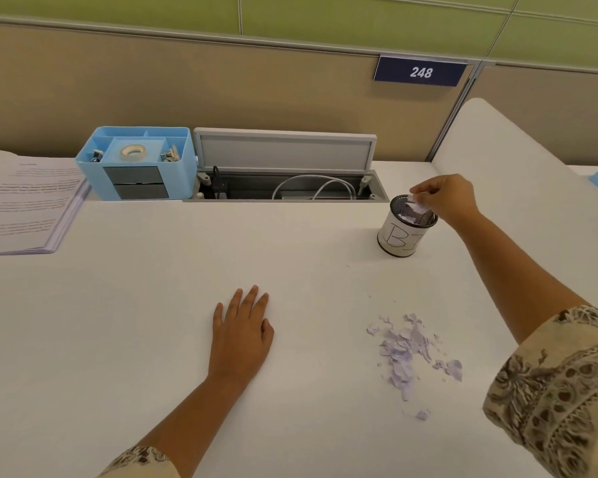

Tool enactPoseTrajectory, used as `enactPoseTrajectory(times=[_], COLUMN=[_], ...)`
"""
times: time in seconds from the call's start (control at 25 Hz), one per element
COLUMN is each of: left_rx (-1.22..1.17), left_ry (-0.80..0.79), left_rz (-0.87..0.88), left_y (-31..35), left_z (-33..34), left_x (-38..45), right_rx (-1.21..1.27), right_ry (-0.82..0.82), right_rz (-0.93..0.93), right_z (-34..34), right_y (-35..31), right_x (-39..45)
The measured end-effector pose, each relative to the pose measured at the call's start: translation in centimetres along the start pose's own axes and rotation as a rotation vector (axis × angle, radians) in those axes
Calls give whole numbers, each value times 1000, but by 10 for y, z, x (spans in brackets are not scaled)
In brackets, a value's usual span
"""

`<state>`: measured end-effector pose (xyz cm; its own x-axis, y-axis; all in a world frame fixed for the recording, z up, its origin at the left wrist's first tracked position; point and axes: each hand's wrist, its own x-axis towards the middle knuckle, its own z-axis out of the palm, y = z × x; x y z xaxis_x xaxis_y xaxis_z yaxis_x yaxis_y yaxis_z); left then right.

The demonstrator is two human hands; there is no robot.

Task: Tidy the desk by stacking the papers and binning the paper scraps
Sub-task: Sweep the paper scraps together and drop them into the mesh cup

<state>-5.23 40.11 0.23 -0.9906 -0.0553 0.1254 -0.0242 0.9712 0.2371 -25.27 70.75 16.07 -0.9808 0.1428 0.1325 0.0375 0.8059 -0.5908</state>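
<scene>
A: Right hand (444,198) first — it's over the mouth of the mesh cup (407,226), fingertips pinched on a small white scrap (415,204) right at the rim. Agree?

B: Yes. Fingers curled down, wrist bent, forearm stretched out from the patterned sleeve (563,391). Scrap is crumpled, pale, partly inside the cup opening. More white bits already sit in the cup.

A: Cup look?

B: Black wire mesh, white paper label wrapped round it with hand-drawn letters, "BI" readable, rest turned away. Stands upright on the desk (187,288), right side, just in front of the open cable tray (283,188).

A: Left hand (242,331)?

B: Flat on the desk, palm down, fingers straight and close together, holding nothing. Near the middle.

A: Remaining scraps?

B: Loose pile of torn paper scraps (408,353), pale lilac-white, ragged, scattered on the desk between the two arms, nearer the right forearm. A couple of stray bits lie apart, closer to the viewer.

A: Papers?

B: Stack of printed sheets (25,205) at far left, edges roughly squared, cut by the frame edge. Touching or just beside the blue desk organiser (137,163); cannot tell which.

A: Room?

B: Wide bare desk surface between left hand and the stack. Partition wall (187,91) bounds the back, number plate "248" (420,71) on it. White curved divider (518,150) rises just behind the right hand.
</scene>
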Motion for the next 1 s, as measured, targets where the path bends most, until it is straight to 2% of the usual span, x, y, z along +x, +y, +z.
enactPoseTrajectory(times=[0.16,0.32,0.44,0.56,0.68,0.84,1.0], left_rx=[0,0,4,0,4,5,-6], left_ry=[3,15,8,12,12,11,19], left_rz=[-2,1,3,-2,1,2,7], left_y=[0,0,0,0,0,-1,-2], left_z=[0,0,1,1,2,4,6], left_x=[0,0,-1,0,0,0,0], right_rx=[-156,-128,-6,29,-23,-205,-249], right_ry=[-106,-14,57,73,-62,-357,-339], right_rz=[-15,-60,-95,-138,-146,-10,-16], right_z=[10,7,3,3,16,49,41], right_y=[4,3,-3,-3,27,85,100], right_x=[5,0,-16,-49,-100,-174,-221])
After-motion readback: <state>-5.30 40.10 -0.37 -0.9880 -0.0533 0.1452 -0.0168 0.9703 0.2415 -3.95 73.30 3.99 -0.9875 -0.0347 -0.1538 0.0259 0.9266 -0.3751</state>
